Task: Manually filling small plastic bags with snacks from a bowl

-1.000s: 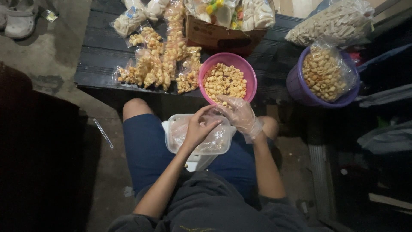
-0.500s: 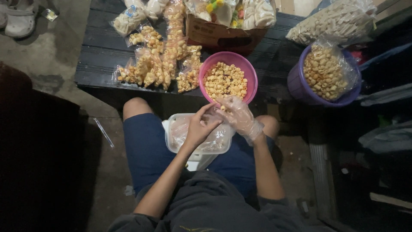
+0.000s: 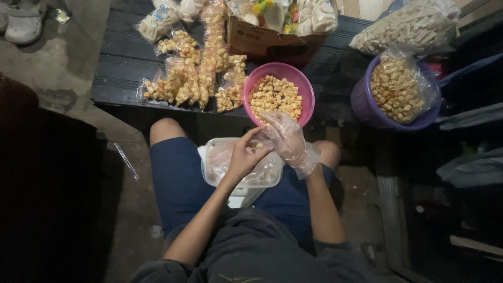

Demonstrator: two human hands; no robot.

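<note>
Pink bowl (image 3: 307, 89) at bench edge (image 3: 157, 107), hands (image 3: 285, 139) beside

Probably a home snack-packing spot: bagged snacks (image 3: 194, 78) on bench (image 3: 120, 63), concrete floor (image 3: 68, 68).

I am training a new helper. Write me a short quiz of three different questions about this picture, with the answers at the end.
1. True or false: the right hand wears a clear plastic glove.
2. What colour is the bowl of ring-shaped snacks nearest to both hands? A) green B) pink C) white
3. Fill in: the left hand is over a clear plastic ____ on the person's lap.

Key
1. True; the left hand is bare.
2. B, pink. The purple bucket farther right holds a bag of similar snacks.
3. Container. Small filled bags lie on the dark bench beyond it.
</note>
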